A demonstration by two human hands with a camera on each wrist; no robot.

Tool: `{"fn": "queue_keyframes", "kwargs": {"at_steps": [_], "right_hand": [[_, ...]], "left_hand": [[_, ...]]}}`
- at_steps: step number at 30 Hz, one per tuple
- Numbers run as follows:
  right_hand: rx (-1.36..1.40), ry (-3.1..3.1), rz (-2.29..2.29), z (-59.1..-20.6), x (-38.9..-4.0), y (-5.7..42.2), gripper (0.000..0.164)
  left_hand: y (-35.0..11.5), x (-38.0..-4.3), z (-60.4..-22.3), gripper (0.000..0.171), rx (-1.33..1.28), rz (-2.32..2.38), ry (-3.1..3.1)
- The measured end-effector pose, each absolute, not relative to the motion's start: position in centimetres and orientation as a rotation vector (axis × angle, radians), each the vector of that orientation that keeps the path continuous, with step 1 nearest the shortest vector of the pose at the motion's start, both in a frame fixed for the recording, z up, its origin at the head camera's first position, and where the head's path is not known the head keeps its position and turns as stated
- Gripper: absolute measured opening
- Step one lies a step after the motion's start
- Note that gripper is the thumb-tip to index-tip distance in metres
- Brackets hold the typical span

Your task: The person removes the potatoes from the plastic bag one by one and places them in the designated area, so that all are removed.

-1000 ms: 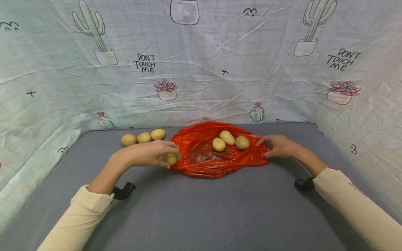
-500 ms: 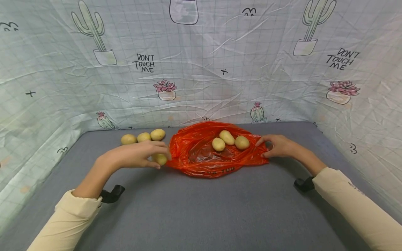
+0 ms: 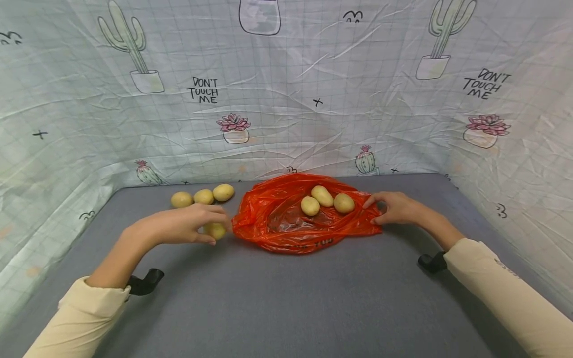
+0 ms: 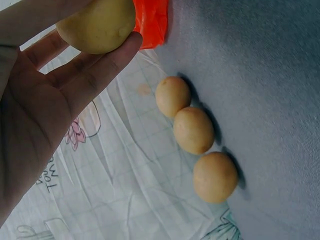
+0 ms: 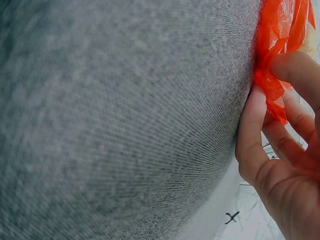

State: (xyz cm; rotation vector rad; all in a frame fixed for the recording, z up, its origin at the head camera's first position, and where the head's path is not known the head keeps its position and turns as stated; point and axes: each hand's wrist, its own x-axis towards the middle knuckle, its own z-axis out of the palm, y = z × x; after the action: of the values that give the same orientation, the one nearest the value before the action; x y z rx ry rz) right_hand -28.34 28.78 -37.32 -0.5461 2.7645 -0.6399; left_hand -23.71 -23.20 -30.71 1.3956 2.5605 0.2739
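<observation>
My left hand (image 3: pixel 181 224) holds a potato (image 4: pixel 102 25) between thumb and fingers, above the table and just left of the red plastic bag (image 3: pixel 277 228). My right hand (image 3: pixel 396 208) pinches the bag's right edge; the right wrist view shows thumb and fingers on the crumpled red film (image 5: pixel 274 75). Inside the spread bag lie three potatoes: a small round one (image 3: pixel 310 206), an oblong one (image 3: pixel 322 196) and another round one (image 3: pixel 343 203). Behind the left hand, three more potatoes (image 3: pixel 203 197) stand in a row on the table.
A grey cloth-covered table (image 3: pixel 286 298) lies under everything. Behind and at both sides hangs a pale sheet (image 3: pixel 277 99) printed with cacti and lettering. Black wrist mounts (image 3: pixel 145 282) show below each forearm.
My left hand, with the potato in it, has moved left, away from the bag's left edge. That edge has spread further left. The right hand keeps its place on the bag.
</observation>
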Motion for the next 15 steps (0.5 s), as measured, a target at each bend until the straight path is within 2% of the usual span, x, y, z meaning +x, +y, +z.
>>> {"fn": "queue_keyframes", "kwargs": {"at_steps": [8, 15], "right_hand": [[-0.527, 2.757, -0.661, -37.3, -28.4, 28.6, 0.041], [-0.512, 2.752, -0.658, -37.4, -28.5, 28.7, 0.041]], "left_hand": [[-24.3, -23.7, -30.5, 0.034, 1.402, 0.270, 2.543], [-25.5, -23.7, -30.1, 0.034, 1.300, 0.277, 2.551]]}}
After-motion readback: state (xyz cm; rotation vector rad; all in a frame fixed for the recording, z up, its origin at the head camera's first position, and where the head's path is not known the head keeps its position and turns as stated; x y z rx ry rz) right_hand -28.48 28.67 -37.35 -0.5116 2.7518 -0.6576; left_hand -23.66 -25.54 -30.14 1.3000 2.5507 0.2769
